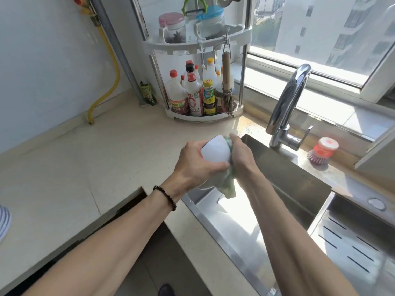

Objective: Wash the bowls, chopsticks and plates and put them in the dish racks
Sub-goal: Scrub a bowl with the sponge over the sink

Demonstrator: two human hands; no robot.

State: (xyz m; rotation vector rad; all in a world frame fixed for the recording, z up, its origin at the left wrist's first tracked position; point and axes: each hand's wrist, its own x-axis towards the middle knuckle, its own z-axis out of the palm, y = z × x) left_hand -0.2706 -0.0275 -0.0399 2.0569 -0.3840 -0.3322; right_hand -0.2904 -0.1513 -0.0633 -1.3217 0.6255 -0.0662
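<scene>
A white bowl [215,151], smooth and glossy, is held tipped on its side above the near-left corner of a steel sink [284,167], its base turned toward the left and away from the camera. The bowl is gripped from the left by the left hand [192,165], fingers and thumb curled round its outer wall; a dark beaded bracelet [165,197] is worn on that wrist. A green-and-white cloth [229,184] is pressed against the bowl's open side by the right hand [241,157], whose grip is curled round the cloth, a loose end hanging below. A chrome tap [286,103] is seen behind the sink, a red dish brush [322,151] beside it, and a corner rack of bottles [198,97] on the pale desk [85,167].
</scene>
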